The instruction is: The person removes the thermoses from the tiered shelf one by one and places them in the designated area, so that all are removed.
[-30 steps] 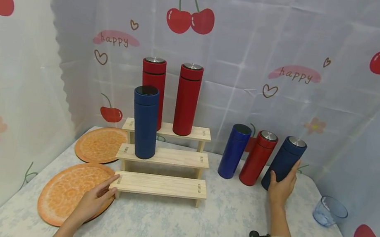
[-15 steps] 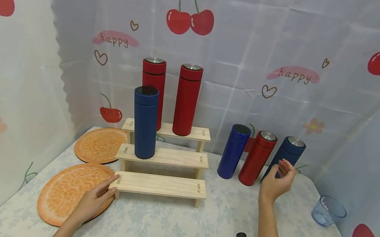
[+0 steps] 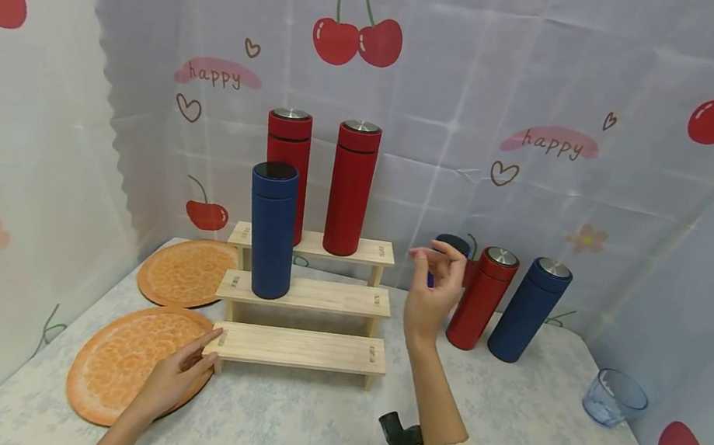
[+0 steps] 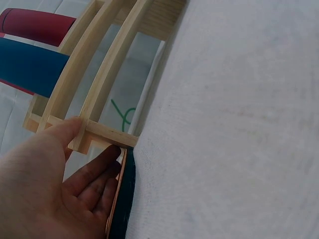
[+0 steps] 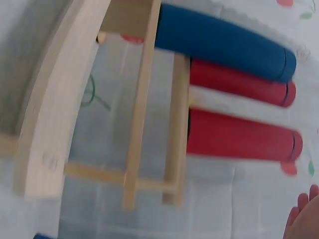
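My left hand [image 3: 170, 380] holds the left end of the lowest step of the wooden tiered rack [image 3: 300, 349]; the left wrist view shows thumb and fingers about its corner [image 4: 79, 142]. My right hand [image 3: 433, 294] is raised, fingers loosely bent and holding nothing. It partly hides a bright blue flask [image 3: 453, 242]. Right of that stand a red flask [image 3: 482, 298] and a dark blue flask [image 3: 530, 310] with silver lids. On the rack, a blue flask [image 3: 271, 236] stands on the middle step and two red flasks [image 3: 351, 190] on the top step.
Two round orange-patterned mats [image 3: 117, 363] lie left of the rack, partly under the left hand. A clear blue glass [image 3: 614, 399] stands near the table's right edge. A cherry-print curtain [image 3: 446, 111] closes off the back and sides.
My right hand has let go of the dark blue flask at the far right and moved left, passing in front of the bright blue flask. The left hand stays at the rack.
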### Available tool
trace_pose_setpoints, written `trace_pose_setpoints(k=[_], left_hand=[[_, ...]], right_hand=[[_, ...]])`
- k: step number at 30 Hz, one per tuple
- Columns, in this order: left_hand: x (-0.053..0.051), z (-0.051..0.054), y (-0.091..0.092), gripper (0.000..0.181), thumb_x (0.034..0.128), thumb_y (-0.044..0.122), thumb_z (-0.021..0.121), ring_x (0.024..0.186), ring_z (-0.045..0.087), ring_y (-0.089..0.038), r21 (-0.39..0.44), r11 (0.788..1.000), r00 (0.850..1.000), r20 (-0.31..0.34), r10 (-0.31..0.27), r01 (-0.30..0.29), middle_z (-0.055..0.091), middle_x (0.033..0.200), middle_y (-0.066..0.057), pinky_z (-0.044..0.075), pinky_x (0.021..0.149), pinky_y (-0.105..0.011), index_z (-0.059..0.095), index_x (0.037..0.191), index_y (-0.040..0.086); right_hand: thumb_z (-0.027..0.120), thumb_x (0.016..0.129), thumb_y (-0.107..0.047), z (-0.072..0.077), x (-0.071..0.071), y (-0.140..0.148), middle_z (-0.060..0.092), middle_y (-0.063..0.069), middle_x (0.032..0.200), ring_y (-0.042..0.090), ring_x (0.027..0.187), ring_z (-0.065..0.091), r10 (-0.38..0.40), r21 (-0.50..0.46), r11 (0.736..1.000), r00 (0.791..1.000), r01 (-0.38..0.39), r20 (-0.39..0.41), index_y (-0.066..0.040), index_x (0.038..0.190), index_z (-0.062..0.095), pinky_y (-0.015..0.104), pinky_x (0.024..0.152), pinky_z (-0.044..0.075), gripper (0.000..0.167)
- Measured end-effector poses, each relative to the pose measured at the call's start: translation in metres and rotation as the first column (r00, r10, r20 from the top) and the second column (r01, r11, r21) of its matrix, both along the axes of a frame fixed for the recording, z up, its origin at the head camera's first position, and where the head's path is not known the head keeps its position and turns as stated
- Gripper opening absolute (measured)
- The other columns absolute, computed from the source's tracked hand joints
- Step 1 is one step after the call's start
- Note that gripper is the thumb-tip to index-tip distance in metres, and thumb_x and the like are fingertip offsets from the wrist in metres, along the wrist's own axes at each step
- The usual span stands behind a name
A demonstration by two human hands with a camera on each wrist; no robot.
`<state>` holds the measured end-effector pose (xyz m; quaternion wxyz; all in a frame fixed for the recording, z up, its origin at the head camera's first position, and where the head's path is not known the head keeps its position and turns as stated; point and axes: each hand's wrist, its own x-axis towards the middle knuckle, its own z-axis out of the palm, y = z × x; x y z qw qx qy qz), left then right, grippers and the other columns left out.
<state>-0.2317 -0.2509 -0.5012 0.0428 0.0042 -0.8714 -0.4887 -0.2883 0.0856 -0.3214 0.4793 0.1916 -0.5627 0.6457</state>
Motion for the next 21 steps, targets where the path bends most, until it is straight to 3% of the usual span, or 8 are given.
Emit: trace_pose_setpoints(k=[6,11,16,21], left_hand=[[-0.001,-0.001,0.0,0.055,0.0879,0.054,0.052,0.124,0.041,-0.036,-0.003,1.0,1.0,0.007,0.006,-0.006,0.035,0.144,-0.012,0.04,0.097,-0.047,0.041,0.139,0.036],[-0.002,-0.002,-0.001,0.053,0.0896,0.05,0.053,0.124,0.042,-0.035,-0.014,1.0,1.0,0.009,0.016,-0.016,0.036,0.144,-0.01,0.041,0.096,-0.047,0.042,0.139,0.035],[-0.002,-0.003,-0.002,0.052,0.0909,0.047,0.053,0.123,0.043,-0.035,-0.026,1.0,1.0,0.015,0.015,-0.014,0.036,0.143,-0.011,0.041,0.096,-0.047,0.041,0.14,0.034],[-0.003,-0.002,-0.001,0.051,0.0909,0.047,0.053,0.124,0.042,-0.034,-0.027,1.0,1.0,0.017,0.008,-0.007,0.036,0.144,-0.01,0.041,0.096,-0.047,0.04,0.139,0.037]], right_hand=[[0.057,0.084,0.012,0.015,0.012,-0.052,0.058,0.026,0.097,0.033,0.095,0.055,0.07,0.092,0.993,0.998,-0.069,-0.001,0.015,0.105,0.05,0.047,0.081,0.045,0.023],[0.061,0.08,0.014,0.019,0.011,-0.086,0.054,0.025,0.111,0.035,0.107,0.05,0.129,0.18,0.976,0.991,-0.123,-0.023,0.013,0.117,0.044,0.052,0.087,0.044,0.041],[0.069,0.08,0.002,0.002,-0.015,-0.113,0.045,0.018,0.129,0.029,0.12,0.045,0.184,0.265,0.947,0.983,-0.182,0.017,0.001,0.137,0.03,0.043,0.097,0.041,0.07],[0.074,0.08,-0.015,-0.014,-0.039,-0.13,0.029,0.008,0.146,0.02,0.13,0.034,0.164,0.408,0.892,0.981,-0.194,0.108,-0.011,0.148,0.013,0.034,0.103,0.035,0.091]])
